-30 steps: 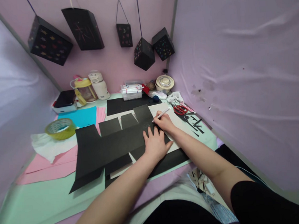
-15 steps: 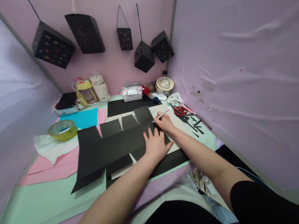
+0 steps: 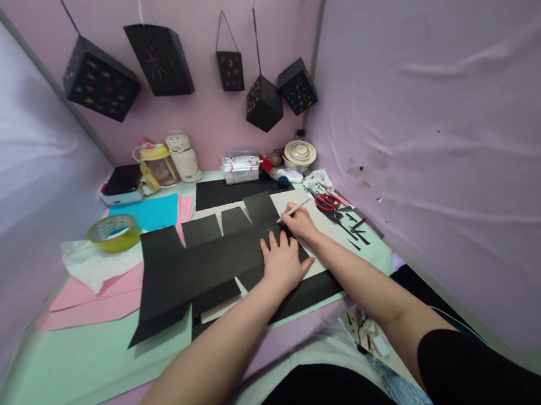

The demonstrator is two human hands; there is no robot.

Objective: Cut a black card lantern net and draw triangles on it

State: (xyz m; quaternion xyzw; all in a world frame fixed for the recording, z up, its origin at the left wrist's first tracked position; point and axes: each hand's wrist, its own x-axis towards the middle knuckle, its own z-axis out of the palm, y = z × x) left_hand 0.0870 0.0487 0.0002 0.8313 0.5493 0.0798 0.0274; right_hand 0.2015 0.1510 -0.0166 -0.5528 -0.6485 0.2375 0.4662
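A large black cut-out card (image 3: 200, 267) with flaps lies across the pale green table (image 3: 77, 367). My left hand (image 3: 282, 264) rests flat on its right part, fingers spread, pressing it down. Just beyond it, my right hand (image 3: 300, 224) is closed on a white pen (image 3: 293, 209), whose tip touches the black card near its right flap. A white sheet (image 3: 319, 223) lies under the card on the right.
Red scissors (image 3: 325, 200) and black paper scraps lie right of my hands. A tape roll (image 3: 113, 233), white tissue, pink and blue paper sit to the left. Bottles, a marker box (image 3: 240, 168) and a bowl line the back. Black paper lanterns hang above.
Both hands keep their places on the card; the pen has barely shifted. The view has tilted slightly.
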